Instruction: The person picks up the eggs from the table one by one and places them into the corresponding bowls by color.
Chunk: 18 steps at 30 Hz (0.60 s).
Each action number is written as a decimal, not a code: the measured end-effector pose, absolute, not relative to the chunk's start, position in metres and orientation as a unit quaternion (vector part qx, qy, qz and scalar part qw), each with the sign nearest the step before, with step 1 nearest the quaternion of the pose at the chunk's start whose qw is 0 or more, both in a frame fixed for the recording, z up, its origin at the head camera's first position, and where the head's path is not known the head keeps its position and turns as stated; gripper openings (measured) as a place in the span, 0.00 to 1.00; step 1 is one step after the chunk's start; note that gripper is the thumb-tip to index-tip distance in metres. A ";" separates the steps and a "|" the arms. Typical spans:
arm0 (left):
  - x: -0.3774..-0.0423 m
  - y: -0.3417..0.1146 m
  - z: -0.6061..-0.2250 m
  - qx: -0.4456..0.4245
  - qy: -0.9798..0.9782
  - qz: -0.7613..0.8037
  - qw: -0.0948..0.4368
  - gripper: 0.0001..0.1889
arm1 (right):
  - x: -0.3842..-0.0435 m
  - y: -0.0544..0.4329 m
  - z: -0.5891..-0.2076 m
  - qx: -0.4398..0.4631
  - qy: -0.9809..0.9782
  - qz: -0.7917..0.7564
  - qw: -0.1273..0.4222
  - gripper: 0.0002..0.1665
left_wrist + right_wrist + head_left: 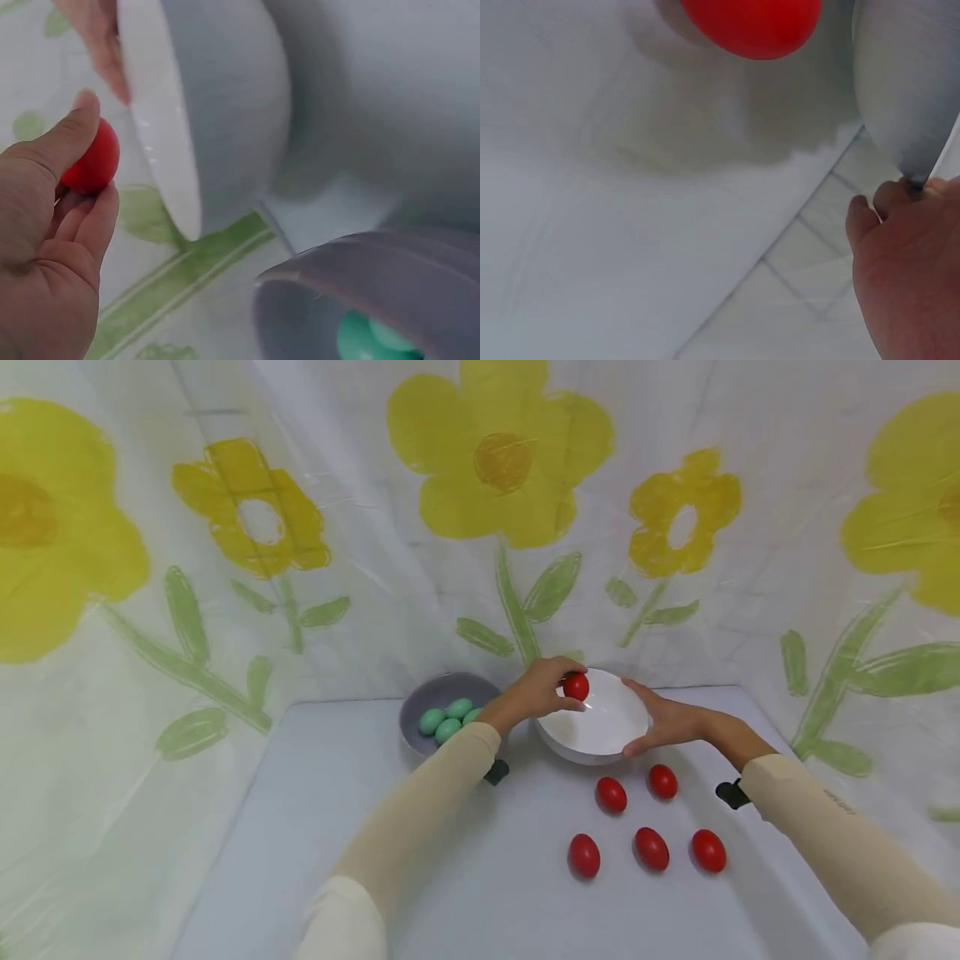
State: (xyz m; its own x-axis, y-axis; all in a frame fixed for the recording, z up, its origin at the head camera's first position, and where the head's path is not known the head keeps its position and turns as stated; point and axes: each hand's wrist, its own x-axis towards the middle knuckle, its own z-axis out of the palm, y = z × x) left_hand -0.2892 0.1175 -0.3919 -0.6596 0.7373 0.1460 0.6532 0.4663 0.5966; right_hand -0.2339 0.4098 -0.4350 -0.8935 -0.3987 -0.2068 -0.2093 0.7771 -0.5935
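Over the white bowl [600, 731], my left hand [534, 693] pinches a red egg [576, 686] between thumb and fingers. The left wrist view shows that egg [96, 161] just outside the plane of the bowl's rim, apart from it. My right hand [670, 720] grips the bowl's right rim, and the bowl looks tilted. In the right wrist view the fingers of that hand [907, 262] curl at the bowl's edge. Several red eggs [652, 849] lie on the table in front of the bowl.
A grey bowl [420, 697] with several green eggs [447, 730] stands left of the white bowl, partly behind my left forearm. The white table [322, 793] ends at a curtain [360, 635] with yellow flowers.
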 end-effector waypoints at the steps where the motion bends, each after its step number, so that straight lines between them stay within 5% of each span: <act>1: -0.292 0.120 -0.396 0.407 0.863 0.293 0.067 0.34 | -0.233 0.410 -0.435 -0.161 0.929 -0.290 0.162 0.81; 7: -0.301 0.136 -0.415 0.429 0.887 0.159 0.068 0.33 | -0.230 0.410 -0.434 -0.134 0.935 -0.283 0.169 0.82; 18: -0.303 0.156 -0.441 0.422 0.906 0.012 0.028 0.15 | -0.230 0.411 -0.433 -0.106 0.938 -0.274 0.185 0.82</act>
